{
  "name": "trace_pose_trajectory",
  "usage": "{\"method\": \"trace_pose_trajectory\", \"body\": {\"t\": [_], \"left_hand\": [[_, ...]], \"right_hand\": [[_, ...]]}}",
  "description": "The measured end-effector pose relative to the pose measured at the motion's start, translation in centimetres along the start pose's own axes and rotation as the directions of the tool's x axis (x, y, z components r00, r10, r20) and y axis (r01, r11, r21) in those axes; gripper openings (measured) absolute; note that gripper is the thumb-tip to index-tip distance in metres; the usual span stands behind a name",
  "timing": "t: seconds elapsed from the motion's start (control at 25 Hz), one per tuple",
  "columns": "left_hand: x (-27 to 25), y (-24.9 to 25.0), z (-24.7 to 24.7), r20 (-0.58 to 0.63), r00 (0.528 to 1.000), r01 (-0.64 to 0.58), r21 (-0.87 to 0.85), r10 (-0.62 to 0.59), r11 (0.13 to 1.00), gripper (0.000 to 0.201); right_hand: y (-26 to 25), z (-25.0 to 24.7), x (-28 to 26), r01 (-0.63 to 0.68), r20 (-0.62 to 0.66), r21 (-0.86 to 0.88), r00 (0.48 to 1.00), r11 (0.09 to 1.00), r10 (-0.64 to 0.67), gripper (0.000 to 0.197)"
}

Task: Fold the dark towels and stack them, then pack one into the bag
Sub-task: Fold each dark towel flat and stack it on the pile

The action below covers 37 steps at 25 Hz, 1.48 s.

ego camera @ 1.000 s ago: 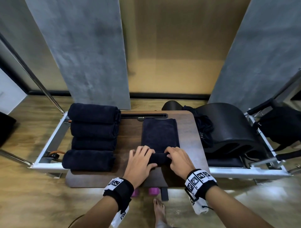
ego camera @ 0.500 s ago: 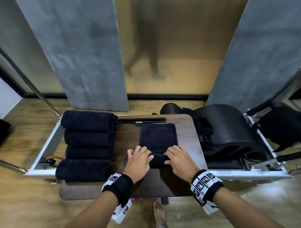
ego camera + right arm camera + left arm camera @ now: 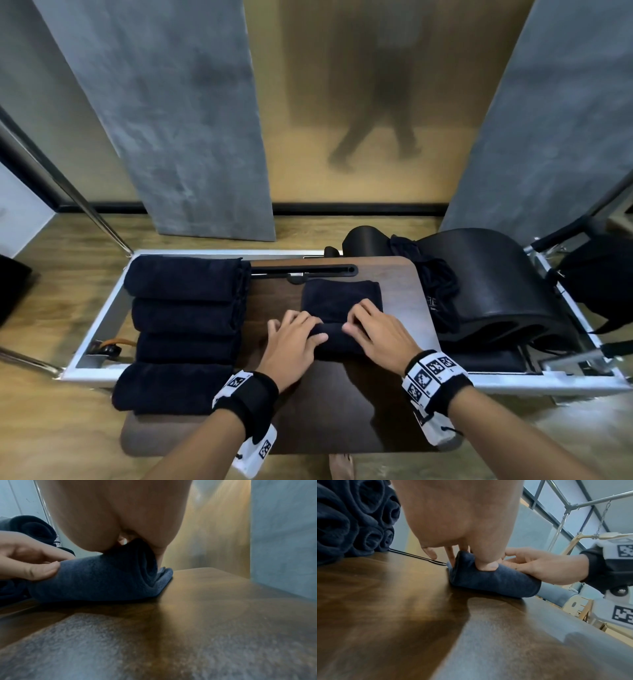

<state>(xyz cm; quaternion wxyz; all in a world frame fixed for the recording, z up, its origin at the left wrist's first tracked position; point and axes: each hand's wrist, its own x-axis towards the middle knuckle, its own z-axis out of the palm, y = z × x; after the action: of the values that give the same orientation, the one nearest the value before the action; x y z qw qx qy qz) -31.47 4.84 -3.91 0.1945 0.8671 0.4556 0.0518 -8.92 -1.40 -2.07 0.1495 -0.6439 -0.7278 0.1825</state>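
A dark towel [image 3: 339, 297] lies on the wooden board [image 3: 342, 414], its near end rolled up and its far end flat. My left hand [image 3: 305, 327] grips the roll's left end, thumb on the near side and fingers over the top. My right hand [image 3: 356, 317] grips the right end the same way. In the left wrist view my left thumb presses into the towel [image 3: 488, 580], with my right hand [image 3: 539, 566] beyond. The right wrist view shows the towel's [image 3: 102, 580] spiral end under my right hand [image 3: 120, 520]. Several rolled dark towels [image 3: 185, 329] lie in a row at the left.
A black drawstring cloth, perhaps the bag [image 3: 440, 294], hangs off the board's right edge against a black padded barrel [image 3: 496, 284]. A metal frame [image 3: 102, 308] surrounds the board. Another dark bag [image 3: 599, 274] sits far right. A blurred person walks behind the frosted panel.
Both hands have rolled the towel away from me, so the roll is thicker and the flat part shorter. A blurred figure has appeared behind the panel.
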Motion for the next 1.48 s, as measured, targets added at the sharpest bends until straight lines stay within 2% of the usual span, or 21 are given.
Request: {"method": "trace_pose_trajectory", "body": {"t": [0.08,0.12,0.24,0.36,0.48,0.56,0.68,0.8,0.92,1.04,1.12,1.24,1.36,1.48], "left_hand": [[0.9,-0.1,0.1,0.012,0.999,0.043,-0.023,-0.042,0.999,0.030],[1.3,-0.1,0.2,0.019,0.997,0.071,-0.025,-0.070,0.997,0.031],[2.3,-0.2,0.3,0.000,0.993,0.122,0.041,-0.122,0.992,0.036],[2.6,-0.2,0.0,-0.102,0.978,0.176,-0.068,-0.182,0.982,0.037],[2.9,-0.3,0.0,-0.099,0.966,0.224,-0.145,-0.239,0.964,0.051],[3.5,-0.3,0.1,-0.076,0.957,0.264,-0.158,-0.278,0.951,0.053],[4.9,-0.1,0.1,-0.068,0.934,0.326,-0.244,-0.351,0.913,0.054],[6.7,-0.2,-0.2,-0.008,0.888,0.428,-0.345,-0.459,0.835,0.064],[8.5,0.2,-0.6,0.034,0.839,0.511,-0.390,-0.543,0.766,0.073],[9.7,0.7,-0.9,0.057,0.820,0.539,-0.410,-0.569,0.736,0.082],[10.4,0.9,-0.8,0.075,0.804,0.561,-0.424,-0.590,0.711,0.081],[11.1,0.8,-0.6,0.110,0.771,0.595,-0.475,-0.627,0.648,0.069],[11.6,0.6,-0.5,0.165,0.729,0.623,-0.562,-0.664,0.544,0.068],[11.4,0.8,-0.5,0.171,0.715,0.592,-0.664,-0.677,0.457,0.060]], "right_hand": [[0.7,0.0,0.0,0.025,0.063,-0.091,0.998,0.996,-0.019,0.068],[1.0,0.1,0.2,0.064,0.080,-0.154,0.995,0.986,-0.052,0.075],[1.7,0.1,1.5,0.114,0.094,-0.169,0.991,0.979,-0.100,0.059],[2.1,-0.6,3.0,0.026,0.067,0.037,0.997,0.999,-0.028,0.031],[2.6,-1.1,4.8,-0.009,0.067,0.178,0.998,0.984,-0.003,0.011],[3.2,-0.9,5.7,-0.014,0.028,0.231,1.000,0.973,0.008,0.017],[4.6,-0.9,6.0,-0.007,-0.032,0.250,0.999,0.968,0.015,0.042],[5.9,-1.4,5.8,-0.036,0.014,0.319,0.999,0.947,0.033,0.066],[6.6,-1.4,5.8,-0.122,-0.022,0.416,0.989,0.901,0.144,0.063],[6.5,-1.0,5.8,-0.275,-0.060,0.317,0.949,0.908,0.309,0.076],[6.0,-0.9,5.8,-0.422,-0.053,0.254,0.892,0.870,0.448,0.090],[5.0,-0.7,6.2,-0.579,-0.033,0.236,0.798,0.780,0.602,0.096],[4.4,-0.9,6.5,-0.640,-0.024,0.296,0.737,0.709,0.676,0.091],[4.2,-1.3,6.1,-0.586,-0.029,0.537,0.707,0.607,0.707,0.067]]}}
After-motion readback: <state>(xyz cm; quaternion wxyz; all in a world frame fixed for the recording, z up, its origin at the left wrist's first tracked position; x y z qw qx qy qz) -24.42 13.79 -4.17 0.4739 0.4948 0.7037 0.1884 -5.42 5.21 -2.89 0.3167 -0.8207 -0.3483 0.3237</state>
